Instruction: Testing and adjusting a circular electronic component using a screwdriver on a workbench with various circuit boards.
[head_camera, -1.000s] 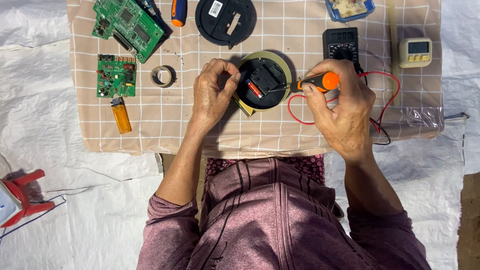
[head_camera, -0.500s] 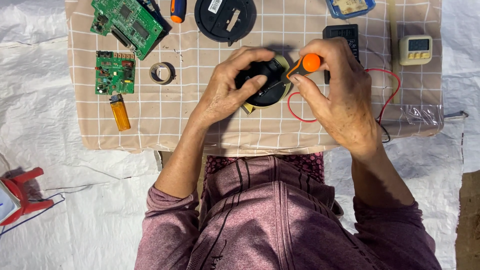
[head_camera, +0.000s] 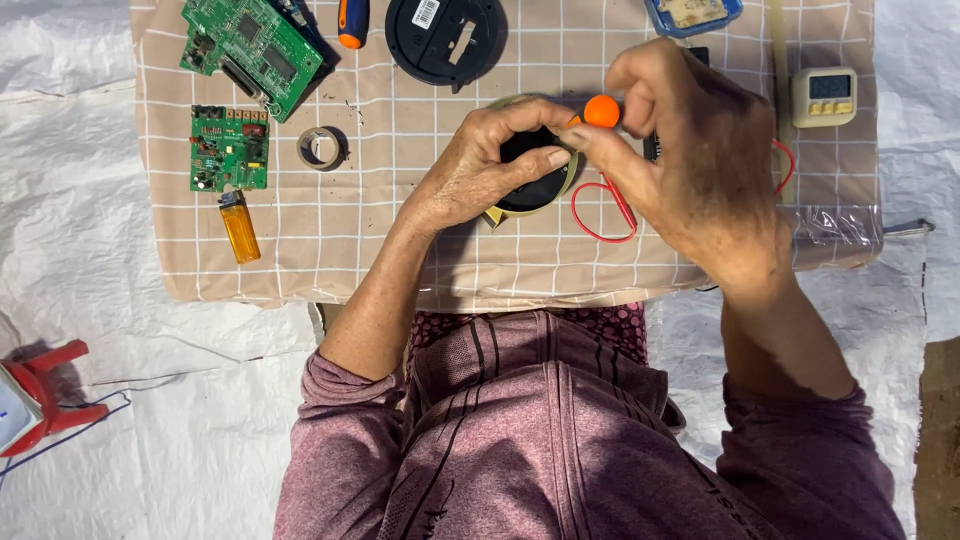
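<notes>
Our left hand (head_camera: 480, 170) clasps the round black device (head_camera: 535, 180) at the desk's (head_camera: 400, 250) middle; our right hand (head_camera: 690, 150) pinches the orange-handled screwdriver (head_camera: 601, 111) above it, beside the red wire (head_camera: 600, 215).

Round black part (head_camera: 530, 180), seemingly on tape roll; orange-capped screwdriver (head_camera: 601, 111) above

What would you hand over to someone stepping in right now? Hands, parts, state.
Left hand: curled around the round black part on the checked cloth, steadying it.
Right hand: pinching the orange-capped screwdriver, cap up, over the part; its tip is hidden.
Black round cover lies apart at the top. Two green circuit boards, tape roll and orange lighter sit left, red wire beside the part.
Done: cover off. Left: cannot tell how far the screw work has got.
</notes>
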